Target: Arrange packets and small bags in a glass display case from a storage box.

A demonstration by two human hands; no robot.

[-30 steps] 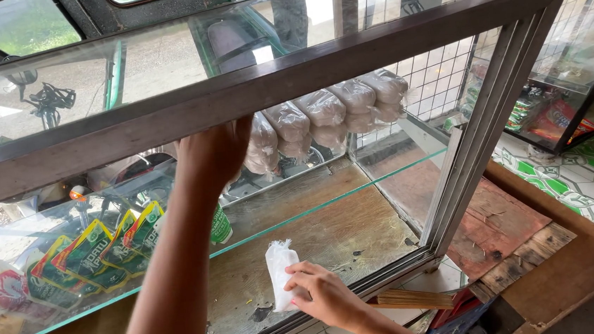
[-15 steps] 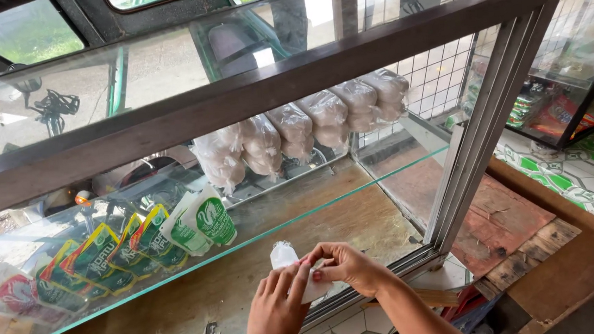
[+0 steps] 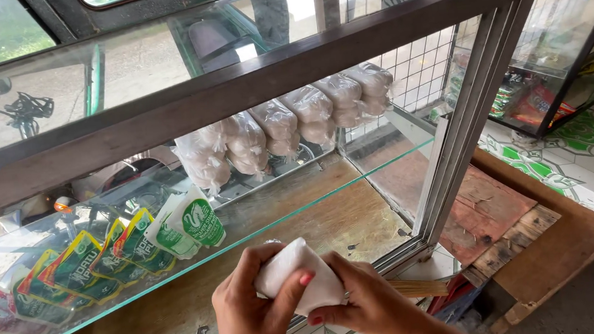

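The small white plastic packet (image 3: 298, 276) now sits between both hands in front of the glass display case (image 3: 344, 50), lifted clear of the lower wooden shelf (image 3: 336, 220) where it stood a second ago. The left hand (image 3: 252, 315), which was reaching deep inside the case then, has come back out and pinches the packet's left side; the right hand (image 3: 364, 303) closes on its right edge, so both hands grip it. The packet looks soft, crinkled and pillow-shaped. Behind the glass shelf (image 3: 381, 164) lie green-and-white glossy sachets (image 3: 189, 228), and further back a row of clear bags of pale round lumps (image 3: 286, 122).
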